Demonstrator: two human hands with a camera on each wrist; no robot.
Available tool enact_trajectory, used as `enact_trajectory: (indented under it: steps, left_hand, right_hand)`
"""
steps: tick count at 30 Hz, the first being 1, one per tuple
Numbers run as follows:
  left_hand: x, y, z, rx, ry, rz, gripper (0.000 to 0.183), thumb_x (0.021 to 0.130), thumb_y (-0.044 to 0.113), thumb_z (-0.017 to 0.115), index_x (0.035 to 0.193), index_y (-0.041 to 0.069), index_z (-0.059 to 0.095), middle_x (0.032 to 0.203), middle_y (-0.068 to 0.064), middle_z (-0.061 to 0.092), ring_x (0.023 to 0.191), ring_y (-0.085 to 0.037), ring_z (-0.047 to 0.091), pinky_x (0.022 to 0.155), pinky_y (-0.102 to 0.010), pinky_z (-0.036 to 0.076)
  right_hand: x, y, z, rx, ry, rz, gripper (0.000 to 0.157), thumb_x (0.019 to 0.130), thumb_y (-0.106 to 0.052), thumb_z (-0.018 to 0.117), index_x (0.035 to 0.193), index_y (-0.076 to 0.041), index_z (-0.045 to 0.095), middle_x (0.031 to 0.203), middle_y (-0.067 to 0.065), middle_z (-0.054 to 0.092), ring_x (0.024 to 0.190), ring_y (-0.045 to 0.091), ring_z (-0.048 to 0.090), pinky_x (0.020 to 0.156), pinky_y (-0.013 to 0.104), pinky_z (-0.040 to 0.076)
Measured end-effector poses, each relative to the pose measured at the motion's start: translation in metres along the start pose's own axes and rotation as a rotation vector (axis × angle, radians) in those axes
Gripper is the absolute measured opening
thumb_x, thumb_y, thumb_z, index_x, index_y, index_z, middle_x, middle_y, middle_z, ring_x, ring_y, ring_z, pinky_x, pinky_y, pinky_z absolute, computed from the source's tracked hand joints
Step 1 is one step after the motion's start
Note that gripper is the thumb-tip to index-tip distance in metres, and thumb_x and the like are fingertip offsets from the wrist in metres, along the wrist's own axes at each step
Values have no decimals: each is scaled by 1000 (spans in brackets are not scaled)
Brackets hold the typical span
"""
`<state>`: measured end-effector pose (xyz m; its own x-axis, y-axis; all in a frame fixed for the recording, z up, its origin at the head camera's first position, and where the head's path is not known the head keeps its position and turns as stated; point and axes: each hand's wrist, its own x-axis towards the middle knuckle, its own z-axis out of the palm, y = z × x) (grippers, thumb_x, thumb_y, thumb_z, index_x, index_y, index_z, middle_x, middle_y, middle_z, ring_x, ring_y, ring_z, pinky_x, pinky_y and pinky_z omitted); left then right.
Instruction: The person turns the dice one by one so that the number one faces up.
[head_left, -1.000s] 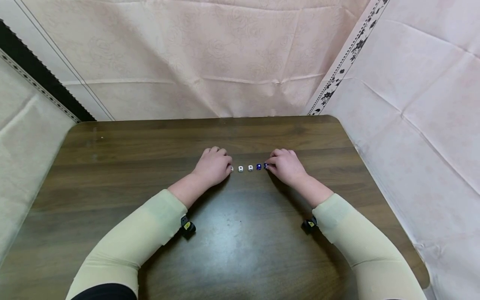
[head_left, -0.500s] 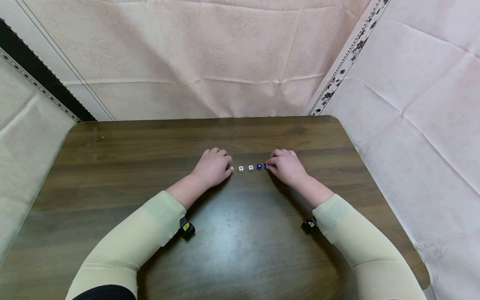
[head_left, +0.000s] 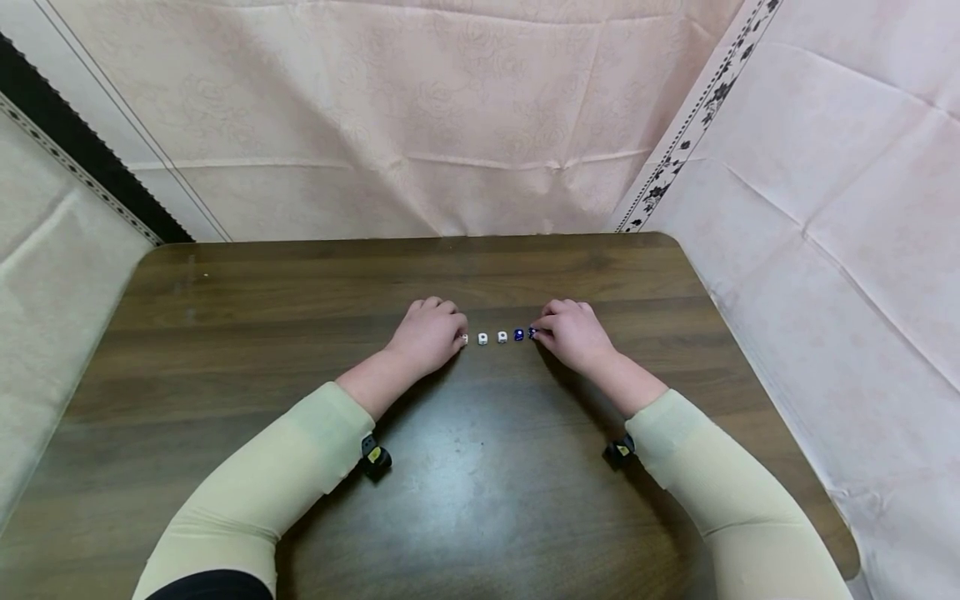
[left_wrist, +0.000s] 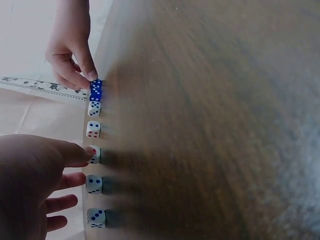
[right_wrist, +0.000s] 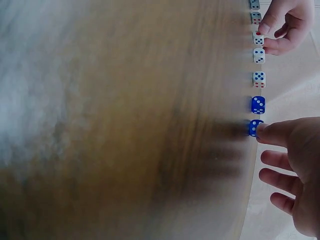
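Several white dice and two blue dice stand in one row across the table. My left hand (head_left: 427,335) pinches a white die (left_wrist: 94,155) with a red pip on top, thumb against its near side. More white dice lie on both sides of it; in the head view this hand hides those to the left. At the row's right end my right hand (head_left: 575,336) pinches a blue die (right_wrist: 255,128) between thumb and a finger mostly hidden behind the thumb. The other blue die (right_wrist: 258,105) sits just left of it, beside a white die (right_wrist: 259,79).
The brown wooden table (head_left: 465,500) has rounded corners. Pale cloth (head_left: 450,117) hangs behind its far edge, and more cloth (head_left: 847,250) covers the right side. Small dark cameras (head_left: 375,457) are strapped at both wrists.
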<state>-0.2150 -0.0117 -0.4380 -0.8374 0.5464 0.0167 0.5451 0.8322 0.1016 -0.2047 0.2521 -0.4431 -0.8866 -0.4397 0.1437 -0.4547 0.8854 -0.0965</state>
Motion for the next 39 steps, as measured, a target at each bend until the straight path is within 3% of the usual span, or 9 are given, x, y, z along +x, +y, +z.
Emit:
enact_trajectory:
  steps: [28,39]
  left_hand:
    - [3,3,0,36,34,-30,18,90,30,52,94,23,68,107,-3,58,109,-30,47,95,-48,33]
    - [3,2,-1,11,10,-42,20,92,32,51,98,24,69,115,-3,57,116,-30,44,98,-49,30]
  right_hand:
    - [1,0,3,-26,-1,3,15,86,-26,65,96,-19,74,96,0,59,91,21,54,82,43,38]
    - [0,1,2,-23,8,0,14,85,-25,66,95,-19,74,95,0,60,90,21,54,81,42,39]
